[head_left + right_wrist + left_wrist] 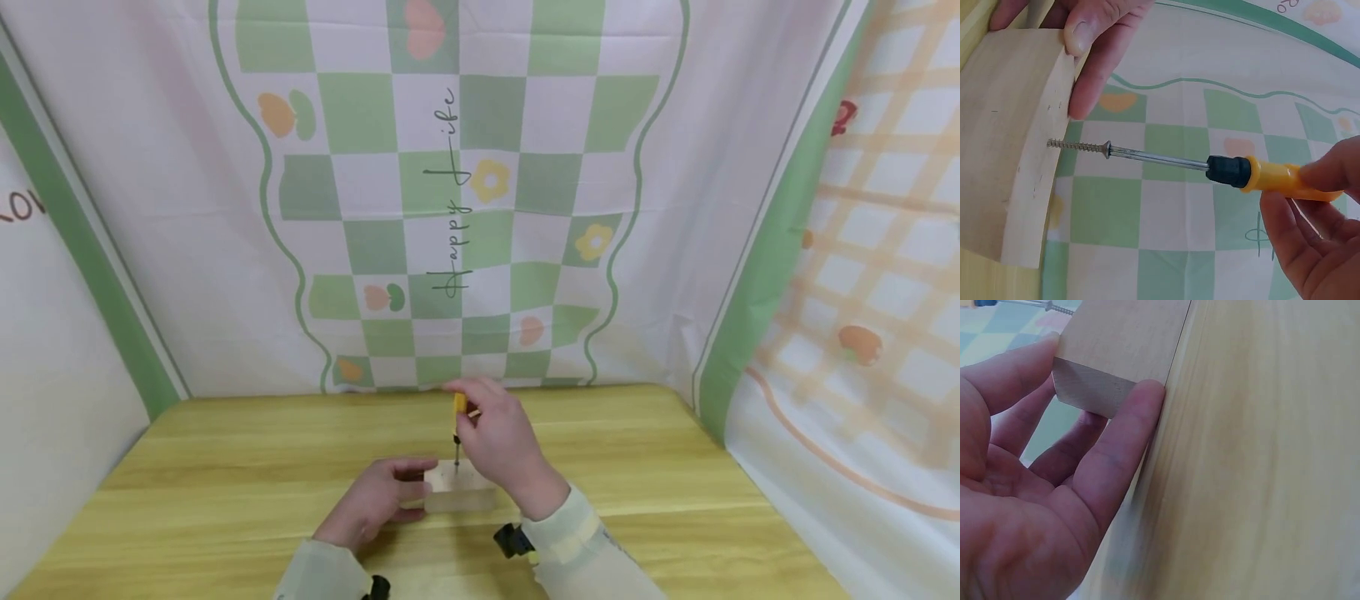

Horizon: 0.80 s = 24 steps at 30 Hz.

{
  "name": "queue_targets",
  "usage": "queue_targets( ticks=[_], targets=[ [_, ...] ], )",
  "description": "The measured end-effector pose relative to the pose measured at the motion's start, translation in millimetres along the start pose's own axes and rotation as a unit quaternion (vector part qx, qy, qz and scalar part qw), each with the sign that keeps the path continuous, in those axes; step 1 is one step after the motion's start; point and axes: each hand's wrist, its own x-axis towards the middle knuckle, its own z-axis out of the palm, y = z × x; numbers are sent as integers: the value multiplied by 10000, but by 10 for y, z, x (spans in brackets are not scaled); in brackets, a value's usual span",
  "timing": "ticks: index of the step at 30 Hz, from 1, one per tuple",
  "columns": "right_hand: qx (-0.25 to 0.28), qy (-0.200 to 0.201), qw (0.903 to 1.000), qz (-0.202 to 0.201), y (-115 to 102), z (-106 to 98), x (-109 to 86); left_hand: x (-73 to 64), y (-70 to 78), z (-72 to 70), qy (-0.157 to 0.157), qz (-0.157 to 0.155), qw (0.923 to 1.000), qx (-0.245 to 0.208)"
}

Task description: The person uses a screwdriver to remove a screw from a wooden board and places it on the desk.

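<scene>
Screwdriver [1272, 177] stood at twelve o'clock, fingertip-pinched by right hand [501, 435]; left hand [377, 497], half-curled, gripped block [460, 500] at nine o'clock; straight driving likely required upright screw [1079, 146].

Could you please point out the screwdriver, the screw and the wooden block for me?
Screwdriver [1229, 171]: right wrist view, on the black collar between shaft and handle.
Screw [1079, 146]: right wrist view, on its threaded part.
Wooden block [1005, 144]: right wrist view, on its broad face.
</scene>
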Motion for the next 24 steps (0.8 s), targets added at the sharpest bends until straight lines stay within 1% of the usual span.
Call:
queue_targets(
  ticks=[4,9,15,17,20,24],
  targets=[
    [24,41,10000,-30,0,0,-5,1,4,-4,20,-27,10000,16],
    [-8,60,9999,155,-6,5,-10,15,-15,-7,40,-25,10000,16],
    [508,-205,9964,642,-29,-4,-21,36,-48,-19,58,-26,10000,15],
    [587,-269,9955,698,-32,-9,-31,41,-58,-24,52,-11,10000,13],
    [454,-220,9969,602,-30,-11,-40,45,-69,-24,36,5,10000,-10],
    [171,-57,9992,366,-23,-8,-39,49,-71,-24,37,9,10000,0]
  ],
)
